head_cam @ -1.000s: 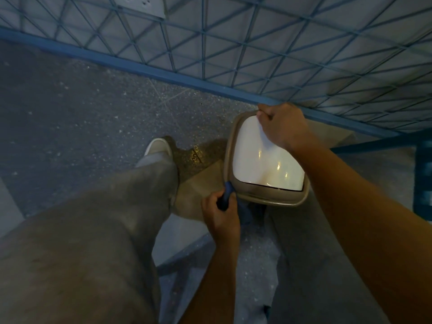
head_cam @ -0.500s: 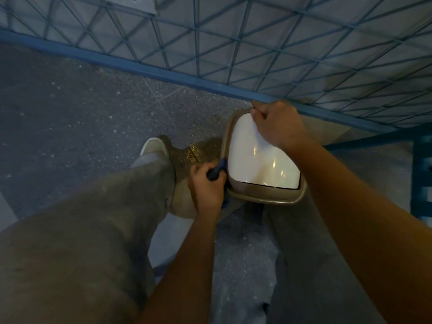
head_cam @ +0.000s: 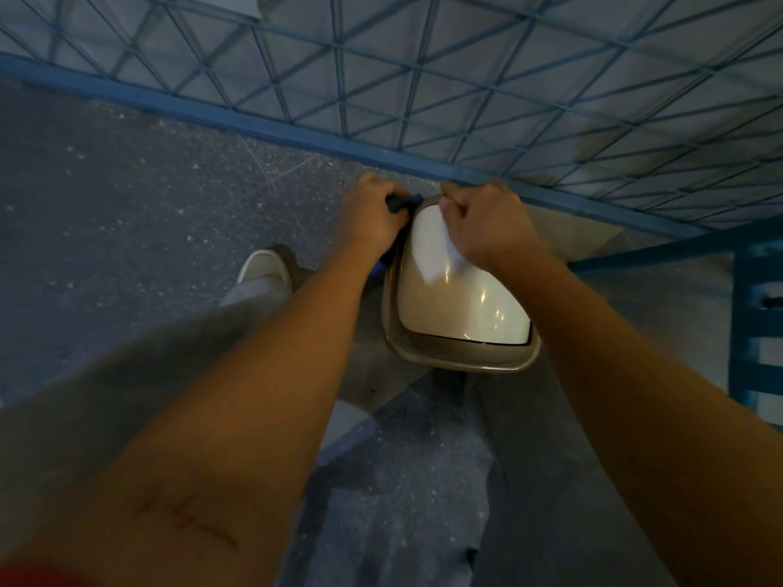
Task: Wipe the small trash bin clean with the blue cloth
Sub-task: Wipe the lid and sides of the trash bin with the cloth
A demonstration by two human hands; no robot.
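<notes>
The small trash bin [head_cam: 462, 358] is beige with a glossy white swing lid [head_cam: 457, 298] and stands on the floor between my legs. My left hand [head_cam: 373, 220] is closed around the dark blue cloth [head_cam: 402, 202] and presses it against the bin's far left rim. Only a small bunch of the cloth shows between my fingers. My right hand [head_cam: 483, 226] grips the bin's far edge, with its fingers curled over the rim and the top of the lid.
A blue metal grid fence [head_cam: 423, 78] with a blue base rail [head_cam: 296, 133] runs just behind the bin. Blue bars [head_cam: 758, 315] stand at the right edge. My legs in grey trousers and a white shoe [head_cam: 262, 269] rest on the speckled floor.
My left hand has carried the cloth from the bin's near left corner, up along its left side, to the far left rim. My right hand has stayed on the far edge.
</notes>
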